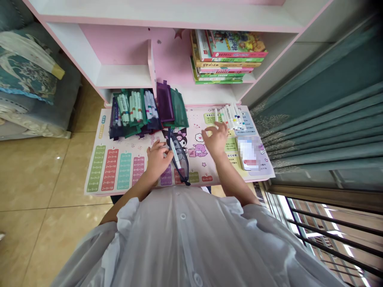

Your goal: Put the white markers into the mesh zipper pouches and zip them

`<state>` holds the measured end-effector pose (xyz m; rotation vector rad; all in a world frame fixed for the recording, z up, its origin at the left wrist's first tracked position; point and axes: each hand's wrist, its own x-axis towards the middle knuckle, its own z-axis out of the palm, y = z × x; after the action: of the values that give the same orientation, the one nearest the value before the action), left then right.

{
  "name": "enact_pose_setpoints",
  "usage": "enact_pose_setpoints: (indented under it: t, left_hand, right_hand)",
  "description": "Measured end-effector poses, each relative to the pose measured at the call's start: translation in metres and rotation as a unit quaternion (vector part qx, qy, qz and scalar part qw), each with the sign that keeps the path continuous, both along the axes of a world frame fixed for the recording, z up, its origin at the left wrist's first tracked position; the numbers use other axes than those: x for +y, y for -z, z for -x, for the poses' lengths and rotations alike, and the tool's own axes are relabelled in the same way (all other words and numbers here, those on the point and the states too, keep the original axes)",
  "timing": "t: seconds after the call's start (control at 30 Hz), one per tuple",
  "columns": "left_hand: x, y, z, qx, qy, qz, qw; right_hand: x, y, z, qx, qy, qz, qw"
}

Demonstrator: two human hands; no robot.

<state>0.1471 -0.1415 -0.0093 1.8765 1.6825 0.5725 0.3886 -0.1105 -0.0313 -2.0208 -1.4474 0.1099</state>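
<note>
A dark blue mesh pouch (184, 162) lies near the table's front edge, with a white marker (175, 154) in or on it. Beside its left edge, my left hand (158, 158) rests low over the table, fingers loosely spread; whether the thumb touches the pouch is unclear. My right hand (216, 139) hovers palm down with fingers apart, just short of a single white marker (216, 114). To the right of that marker lies a row of white markers (231, 116) with coloured bands.
Mesh pouches filled with markers (133, 107) are piled at the back left. Flat purple (165, 103) and green (179, 105) mesh pouches lie next to them. A phone (249, 153) is at the right, and stacked books (229, 57) sit on the shelf behind.
</note>
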Motion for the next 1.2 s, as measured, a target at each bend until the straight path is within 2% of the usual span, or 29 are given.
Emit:
enact_pose_setpoints:
  t: [0.07,0.13,0.27,0.47,0.57,0.73,0.9,1.03,1.2]
  left_hand:
    - [0.000,0.000,0.001,0.000,0.000,0.000,1.000]
    - [-0.001,-0.001,0.001,0.000,0.001,0.001,1.000]
    - [-0.001,-0.002,0.002,0.000,0.001,0.007,1.000]
    - [0.000,-0.002,0.001,-0.001,0.002,0.002,1.000]
    - [0.000,-0.001,0.001,-0.002,0.002,0.004,1.000]
    - [0.001,-0.001,0.000,-0.004,0.002,0.000,1.000]
    - [0.001,-0.001,0.000,-0.005,-0.001,-0.004,1.000]
    - [0.001,-0.002,0.000,-0.001,-0.001,-0.005,1.000]
    - [0.000,0.000,0.000,0.000,-0.004,-0.015,1.000]
  right_hand:
    - [0.026,0.011,-0.024,-0.015,0.078,0.034,0.996]
    - [0.047,0.019,-0.044,-0.044,0.115,0.078,0.989]
    - [0.069,0.029,-0.067,-0.090,0.128,0.155,0.976]
    - [0.073,0.035,-0.075,-0.108,0.126,0.190,0.968]
    - [0.062,0.033,-0.067,-0.106,0.111,0.172,0.973]
    - [0.016,0.016,-0.031,-0.082,0.057,0.037,0.994]
    - [-0.043,-0.012,0.017,0.031,-0.090,-0.038,0.995]
    - [-0.074,-0.024,0.048,0.057,-0.176,-0.031,0.982]
    - [-0.082,-0.019,0.072,0.031,-0.192,0.050,0.980]
